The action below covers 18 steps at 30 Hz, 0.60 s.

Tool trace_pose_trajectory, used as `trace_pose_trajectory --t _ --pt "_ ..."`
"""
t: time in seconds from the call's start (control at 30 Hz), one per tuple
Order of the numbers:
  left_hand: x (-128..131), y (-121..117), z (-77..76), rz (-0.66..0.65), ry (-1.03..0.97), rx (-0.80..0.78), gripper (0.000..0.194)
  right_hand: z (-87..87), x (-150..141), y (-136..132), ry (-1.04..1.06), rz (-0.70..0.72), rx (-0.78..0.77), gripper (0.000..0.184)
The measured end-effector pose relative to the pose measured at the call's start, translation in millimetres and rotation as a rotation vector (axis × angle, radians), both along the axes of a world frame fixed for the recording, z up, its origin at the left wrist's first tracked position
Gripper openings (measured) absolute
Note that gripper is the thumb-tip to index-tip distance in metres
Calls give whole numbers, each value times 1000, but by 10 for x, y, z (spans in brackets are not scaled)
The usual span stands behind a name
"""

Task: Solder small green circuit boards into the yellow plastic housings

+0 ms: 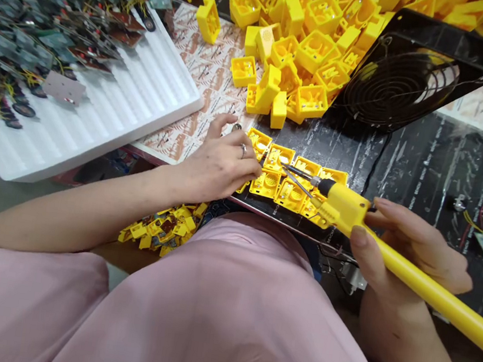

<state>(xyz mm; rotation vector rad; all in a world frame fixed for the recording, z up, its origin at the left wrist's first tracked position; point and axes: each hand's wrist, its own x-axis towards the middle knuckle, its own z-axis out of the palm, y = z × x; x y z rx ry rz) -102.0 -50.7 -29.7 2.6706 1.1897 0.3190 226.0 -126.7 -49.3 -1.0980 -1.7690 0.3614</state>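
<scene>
My right hand is wrapped round a yellow soldering iron, whose metal tip points left over a group of small yellow plastic housings laid out at the table's near edge. My left hand, wearing a ring, rests curled on the left end of that group, fingers pinched together beside the iron's tip. What the fingers pinch is too small to make out.
A big heap of yellow housings fills the back. A black fan leans at right. A white ribbed tray with circuit boards and wires stands at left. More yellow parts lie below the table edge.
</scene>
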Motion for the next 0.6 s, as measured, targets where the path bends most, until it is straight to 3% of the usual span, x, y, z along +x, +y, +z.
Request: trace_pose_trajectory --t 0.13,0.3,0.47,0.6 --pt "41 41 16 17 21 -100 27 125 -93 54 16 126 74 53" --pt "86 55 53 3 140 -114 28 253 -142 146 15 368 134 35" --pt "175 9 82 -4 219 -82 32 249 -146 131 -148 313 95 32" --pt "218 11 120 -28 287 -84 34 179 -166 140 -69 367 132 29"
